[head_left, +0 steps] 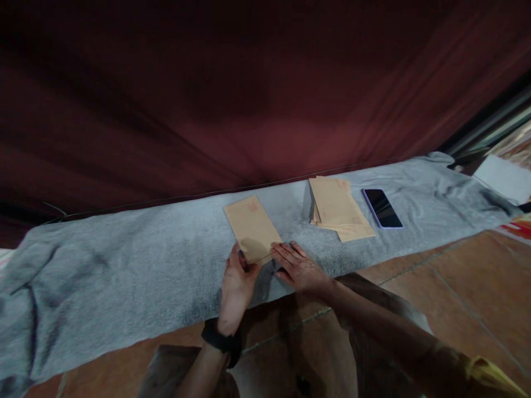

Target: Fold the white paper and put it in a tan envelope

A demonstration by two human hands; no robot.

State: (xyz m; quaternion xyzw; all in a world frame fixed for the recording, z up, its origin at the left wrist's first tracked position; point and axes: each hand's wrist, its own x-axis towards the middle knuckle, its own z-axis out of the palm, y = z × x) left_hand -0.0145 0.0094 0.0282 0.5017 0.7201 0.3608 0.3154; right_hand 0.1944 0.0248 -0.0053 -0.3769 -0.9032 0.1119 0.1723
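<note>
A tan paper envelope (pixel 252 225) with a faint reddish print near its top right lies tilted on the grey cloth. My left hand (pixel 239 279), a black band on its wrist, grips the bottom left corner, thumb and fingers closed around it. At the bottom right corner, my right hand (pixel 302 270) rests with its fingers stretched over the envelope's edge. To the right is a loose pile of similar envelopes (pixel 338 207), fanned unevenly, touched by neither hand.
A phone (pixel 382 209) with a purple edge lies right of the pile. The grey cloth (pixel 136 265) covers a long, narrow surface. Behind it hangs a dark red curtain (pixel 265 110). Brown floor tiles (pixel 468 282) show in front, and a white object (pixel 504 178) stands at far right.
</note>
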